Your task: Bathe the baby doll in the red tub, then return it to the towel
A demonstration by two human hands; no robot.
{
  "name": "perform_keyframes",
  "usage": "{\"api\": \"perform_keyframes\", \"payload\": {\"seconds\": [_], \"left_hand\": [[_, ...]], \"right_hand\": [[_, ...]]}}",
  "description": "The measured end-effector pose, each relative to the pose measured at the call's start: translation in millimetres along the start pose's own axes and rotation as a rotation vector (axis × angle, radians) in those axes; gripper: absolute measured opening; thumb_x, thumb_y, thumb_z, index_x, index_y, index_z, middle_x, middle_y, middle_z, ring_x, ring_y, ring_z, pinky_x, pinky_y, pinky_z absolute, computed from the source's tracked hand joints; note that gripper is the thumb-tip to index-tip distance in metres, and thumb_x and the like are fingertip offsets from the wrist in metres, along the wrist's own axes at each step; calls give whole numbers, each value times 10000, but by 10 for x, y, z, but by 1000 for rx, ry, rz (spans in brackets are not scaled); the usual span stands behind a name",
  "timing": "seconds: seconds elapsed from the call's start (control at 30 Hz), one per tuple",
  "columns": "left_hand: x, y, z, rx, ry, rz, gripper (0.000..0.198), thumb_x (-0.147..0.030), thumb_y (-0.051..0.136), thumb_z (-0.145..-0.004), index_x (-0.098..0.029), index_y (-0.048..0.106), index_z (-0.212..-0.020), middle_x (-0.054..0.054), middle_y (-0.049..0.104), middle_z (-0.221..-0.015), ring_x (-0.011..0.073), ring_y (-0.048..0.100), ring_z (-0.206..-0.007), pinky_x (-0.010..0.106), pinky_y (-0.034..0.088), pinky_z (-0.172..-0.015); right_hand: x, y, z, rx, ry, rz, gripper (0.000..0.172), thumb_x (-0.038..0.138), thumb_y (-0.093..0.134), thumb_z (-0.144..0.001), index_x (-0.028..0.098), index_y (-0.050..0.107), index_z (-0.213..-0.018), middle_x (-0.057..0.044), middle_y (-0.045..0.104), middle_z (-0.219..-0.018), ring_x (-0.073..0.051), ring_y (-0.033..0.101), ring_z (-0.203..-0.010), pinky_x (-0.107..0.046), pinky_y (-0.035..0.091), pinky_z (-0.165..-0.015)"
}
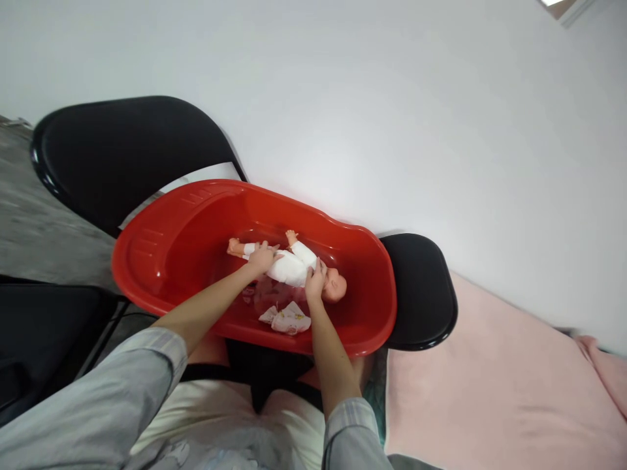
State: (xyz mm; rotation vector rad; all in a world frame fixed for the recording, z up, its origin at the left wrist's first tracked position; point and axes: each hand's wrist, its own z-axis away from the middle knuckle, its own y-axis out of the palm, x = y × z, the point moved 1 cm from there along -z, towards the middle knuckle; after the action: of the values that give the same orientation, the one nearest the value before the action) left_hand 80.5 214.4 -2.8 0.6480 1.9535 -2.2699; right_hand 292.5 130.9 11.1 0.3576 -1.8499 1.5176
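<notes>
A baby doll (289,267) in a white outfit lies inside a red baby bathtub (161,225), its head toward the right end and its feet toward the left. My left hand (263,257) is closed around the doll's lower body near the legs. Up by the neck and shoulder, my right hand (316,279) grips the doll, thumb on top. One doll arm sticks up on the far side. A white printed cloth (289,319) lies crumpled in the tub on the near side. Shallow water seems to cover the tub's bottom.
Two black chairs, one at the left (132,150) and one at the right (418,290), flank the tub. A white wall (392,130) rises behind it. Pink fabric (490,385) spreads at the right, and a black object (44,339) stands at the lower left.
</notes>
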Motion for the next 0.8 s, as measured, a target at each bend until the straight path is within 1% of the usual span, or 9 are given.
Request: {"api": "perform_keyframes", "payload": {"seconds": [0.1,0.2,0.33,0.43,0.5,0.57,0.67,0.73,0.8], "left_hand": [[-58,-17,34,-14,-71,-39,610,-473,460,-1142,-29,643,-1519,296,642,-1502,422,533,-1458,478,406,-1210],[-70,-13,36,-14,-59,-61,637,-466,450,-1141,38,628,-1486,307,654,-1474,427,512,-1486,454,392,-1230],[-20,-3,-21,9,-23,-68,644,-488,418,-1135,18,666,-1447,287,677,-1467,422,518,-1494,460,391,-1236],[11,-9,-85,46,21,-76,651,-491,406,-1130,18,685,-1425,291,696,-1443,407,570,-1453,463,369,-1257],[23,-7,-125,77,18,-81,679,-502,406,-1126,36,663,-1452,302,686,-1460,414,561,-1469,463,356,-1268],[30,1,-156,92,-5,-81,693,-513,412,-1119,32,648,-1475,306,669,-1485,425,538,-1493,467,365,-1260],[34,15,-182,98,-13,-76,697,-525,404,-1119,22,650,-1475,311,662,-1491,427,537,-1492,469,372,-1252],[33,15,-187,109,-10,-77,706,-540,377,-1129,16,655,-1464,311,659,-1490,420,543,-1483,462,368,-1254],[28,5,-186,123,-20,-73,707,-552,362,-1134,-2,655,-1466,305,650,-1503,412,537,-1488,459,370,-1252]], "right_hand": [[35,-27,3,16,6,13,594,177,470,-1081,20,553,-1648,-253,494,-1679,-299,542,-1534,-386,361,-1330],[75,-53,4,29,13,22,595,162,460,-1077,6,548,-1645,-254,494,-1679,-300,528,-1547,-380,342,-1340],[138,-101,37,29,17,34,606,167,494,-1065,-2,529,-1646,-259,473,-1685,-315,512,-1556,-386,352,-1335],[215,-173,105,-28,-37,62,581,188,535,-1054,23,543,-1612,-275,439,-1687,-314,565,-1495,-408,406,-1296],[287,-216,168,27,-125,93,479,169,509,-1060,65,616,-1515,-244,541,-1592,-284,624,-1399,-404,447,-1253],[356,-229,248,273,-233,148,399,122,469,-1067,112,683,-1403,-175,661,-1444,-244,655,-1316,-373,474,-1215],[390,-198,412,808,-307,290,296,118,643,-1017,142,763,-1286,-117,743,-1325,-251,670,-1277,-352,514,-1158],[350,-176,532,1075,-223,415,359,197,860,-891,165,809,-1245,-117,762,-1314,-306,705,-1231,-378,576,-1065],[294,-166,630,1188,-97,483,530,288,969,-790,214,821,-1293,-109,777,-1299,-330,747,-1144,-377,626,-931]]}}
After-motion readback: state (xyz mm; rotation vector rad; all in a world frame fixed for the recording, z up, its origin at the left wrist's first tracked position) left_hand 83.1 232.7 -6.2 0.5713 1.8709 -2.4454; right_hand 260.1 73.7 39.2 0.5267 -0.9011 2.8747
